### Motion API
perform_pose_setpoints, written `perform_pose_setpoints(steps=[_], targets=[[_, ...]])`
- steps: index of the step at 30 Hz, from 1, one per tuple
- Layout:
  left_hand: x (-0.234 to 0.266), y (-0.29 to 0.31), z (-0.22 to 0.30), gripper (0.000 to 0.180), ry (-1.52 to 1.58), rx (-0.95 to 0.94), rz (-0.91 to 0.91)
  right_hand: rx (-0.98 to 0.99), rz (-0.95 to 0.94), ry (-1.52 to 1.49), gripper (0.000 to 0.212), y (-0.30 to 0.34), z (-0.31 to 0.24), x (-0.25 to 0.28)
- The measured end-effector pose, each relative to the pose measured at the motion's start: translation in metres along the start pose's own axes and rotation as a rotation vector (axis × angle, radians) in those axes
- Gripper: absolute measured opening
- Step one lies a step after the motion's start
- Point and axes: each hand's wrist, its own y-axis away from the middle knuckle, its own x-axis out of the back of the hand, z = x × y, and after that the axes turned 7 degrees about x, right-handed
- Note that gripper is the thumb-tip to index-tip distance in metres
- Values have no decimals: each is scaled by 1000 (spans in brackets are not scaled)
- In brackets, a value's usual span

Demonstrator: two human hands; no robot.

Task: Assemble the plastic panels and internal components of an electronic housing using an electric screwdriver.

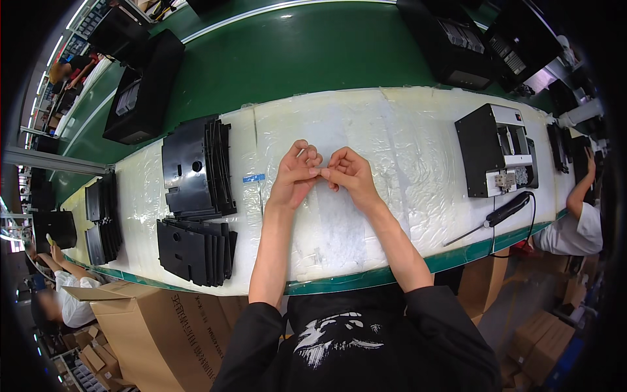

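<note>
Fingertips (324, 172) of our left hand (292, 179) and right hand (353, 179) meet in front of us, over the white table cover (424, 150). Our left hand is loosely curled, palm showing, with its thumb poking out toward the other hand. Our right hand is bent into a pinch shape, thumb close to the pointing finger. We may have a tiny thing between the tips, but the spot is too small to see well. So we cannot tell if either hand has hold of it, or which way its long side runs. The spot is between the hands, with neither one clearly nearer.

Blue tape (253, 178) lies near our left hand, on its left, its long side running left to right. Farther left are two piles of black panels (179, 160), one behind the other, nearer to our left hand. Well apart on our right stands a black and silver box (480, 150). A black screwdriver (509, 209) lies on our side of it, on a slant, its thin tip pointing left and toward us. Our right hand is nearer to both.
</note>
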Motion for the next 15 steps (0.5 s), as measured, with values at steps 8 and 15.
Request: perform_pose_setpoints(steps=[8, 15], targets=[[-2, 1, 0, 45, -29, 7, 15, -2, -2, -5, 16, 1, 2, 1], [-7, 0, 1, 43, -112, -6, 71, 8, -5, -26, 13, 0, 3, 2]])
